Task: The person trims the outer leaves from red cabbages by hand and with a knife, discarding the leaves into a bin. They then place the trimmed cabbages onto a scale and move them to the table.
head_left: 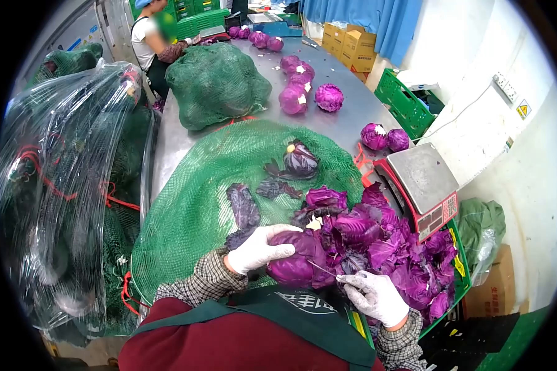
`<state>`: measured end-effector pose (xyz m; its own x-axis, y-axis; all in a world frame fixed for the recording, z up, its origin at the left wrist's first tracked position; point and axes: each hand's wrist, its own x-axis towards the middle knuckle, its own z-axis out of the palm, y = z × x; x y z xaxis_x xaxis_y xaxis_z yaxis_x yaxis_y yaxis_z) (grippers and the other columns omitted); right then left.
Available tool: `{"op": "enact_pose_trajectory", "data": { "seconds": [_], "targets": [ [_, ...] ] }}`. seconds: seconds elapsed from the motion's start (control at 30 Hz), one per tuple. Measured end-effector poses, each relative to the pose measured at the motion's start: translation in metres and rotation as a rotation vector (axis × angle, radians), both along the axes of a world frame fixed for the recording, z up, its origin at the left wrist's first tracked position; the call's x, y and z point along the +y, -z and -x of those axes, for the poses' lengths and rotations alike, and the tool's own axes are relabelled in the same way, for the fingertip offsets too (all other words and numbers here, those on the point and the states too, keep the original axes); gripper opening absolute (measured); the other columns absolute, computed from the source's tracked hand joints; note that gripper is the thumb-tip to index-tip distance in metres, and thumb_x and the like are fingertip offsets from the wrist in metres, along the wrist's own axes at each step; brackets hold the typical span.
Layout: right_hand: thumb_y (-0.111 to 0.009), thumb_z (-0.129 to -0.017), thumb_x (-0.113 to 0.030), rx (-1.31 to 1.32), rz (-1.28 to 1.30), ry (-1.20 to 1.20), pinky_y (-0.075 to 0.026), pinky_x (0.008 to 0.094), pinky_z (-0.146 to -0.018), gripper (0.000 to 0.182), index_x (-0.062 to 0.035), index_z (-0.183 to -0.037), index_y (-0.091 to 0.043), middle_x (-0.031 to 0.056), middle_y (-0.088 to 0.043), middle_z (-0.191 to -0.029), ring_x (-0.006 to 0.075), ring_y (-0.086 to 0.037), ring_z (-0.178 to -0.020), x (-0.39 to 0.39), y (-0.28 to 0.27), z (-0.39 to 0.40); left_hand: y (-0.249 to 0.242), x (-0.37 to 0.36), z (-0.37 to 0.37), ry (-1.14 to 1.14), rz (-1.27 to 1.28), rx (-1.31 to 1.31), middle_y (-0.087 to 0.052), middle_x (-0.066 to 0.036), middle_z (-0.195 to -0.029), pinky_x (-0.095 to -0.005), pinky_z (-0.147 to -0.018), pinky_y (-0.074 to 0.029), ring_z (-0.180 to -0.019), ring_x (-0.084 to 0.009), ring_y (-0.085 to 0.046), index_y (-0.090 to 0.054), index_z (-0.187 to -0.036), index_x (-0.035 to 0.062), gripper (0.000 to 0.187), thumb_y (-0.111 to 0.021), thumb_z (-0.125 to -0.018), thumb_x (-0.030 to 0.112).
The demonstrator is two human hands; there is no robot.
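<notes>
My left hand (260,248), in a white glove, is wrapped over the top left of a red cabbage (298,256) close to my apron. In my gloved right hand (374,295) is a small knife (322,268), its thin blade lying against the cabbage's right side. Only the blade shows clearly; the handle is hidden in my fingers. Loose purple cabbage leaves (408,260) are heaped to the right, over a green crate (461,272). Beyond my hands, a green mesh bag (192,185) lies spread on the table, with dark outer leaves (244,205) and another cabbage (300,162) on it.
A red digital scale (422,185) stands at the right edge of the metal table (346,133). Several trimmed cabbages (293,99) sit farther back, beside a full mesh sack (216,83). Plastic-wrapped sacks (74,198) stand at left. Another person (151,43) works at the far left.
</notes>
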<state>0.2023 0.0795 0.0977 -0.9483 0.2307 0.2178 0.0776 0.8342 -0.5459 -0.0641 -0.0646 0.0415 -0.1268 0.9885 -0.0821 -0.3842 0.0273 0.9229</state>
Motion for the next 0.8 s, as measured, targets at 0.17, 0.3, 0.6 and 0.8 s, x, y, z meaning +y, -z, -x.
{"op": "enact_pose_trajectory", "data": {
  "seconds": [0.17,0.3,0.6,0.8],
  "targets": [
    [-0.066,-0.079,-0.006,-0.041,-0.004,0.024,-0.051,0.0339,-0.053,0.034,-0.011,-0.113,-0.065,0.0066,-0.056,-0.068,0.0236,-0.061,-0.061,-0.001,-0.003,-0.001,0.002,0.0,0.001,0.031,0.006,-0.012,-0.06,-0.01,-0.123,-0.0351,-0.101,-0.045,-0.113,-0.0166,-0.057,-0.05,-0.133,-0.0032,0.062,-0.076,-0.084,0.026],
    [-0.066,-0.079,-0.006,-0.054,-0.072,0.054,-0.05,0.035,-0.054,0.039,-0.0139,-0.117,-0.065,0.0063,-0.054,-0.069,0.024,-0.059,-0.058,0.0,0.0,-0.002,0.005,0.0,0.002,0.034,-0.003,0.003,-0.06,-0.009,-0.122,-0.0349,-0.101,-0.045,-0.113,-0.0169,-0.057,-0.051,-0.132,-0.0035,0.063,-0.074,-0.085,0.03],
    [-0.069,-0.076,-0.006,0.065,-0.286,0.132,-0.044,0.035,-0.051,0.045,-0.0119,-0.12,-0.063,0.0041,-0.051,-0.065,0.0214,-0.054,-0.056,0.0,0.027,0.004,0.001,-0.002,0.0,0.003,-0.007,-0.046,-0.061,-0.009,-0.121,-0.0321,-0.098,-0.046,-0.109,-0.0147,-0.058,-0.052,-0.129,-0.0039,0.048,-0.067,-0.092,0.022],
    [-0.067,-0.074,-0.003,0.216,-0.413,0.258,-0.044,0.0372,-0.054,0.052,-0.0109,-0.125,-0.061,0.0023,-0.053,-0.069,0.0229,-0.054,-0.06,-0.009,0.06,0.012,0.004,-0.003,-0.008,-0.066,0.075,-0.061,-0.062,-0.008,-0.119,-0.0314,-0.097,-0.046,-0.107,-0.0142,-0.058,-0.054,-0.128,-0.0043,0.051,-0.066,-0.093,0.031]
  ]
}}
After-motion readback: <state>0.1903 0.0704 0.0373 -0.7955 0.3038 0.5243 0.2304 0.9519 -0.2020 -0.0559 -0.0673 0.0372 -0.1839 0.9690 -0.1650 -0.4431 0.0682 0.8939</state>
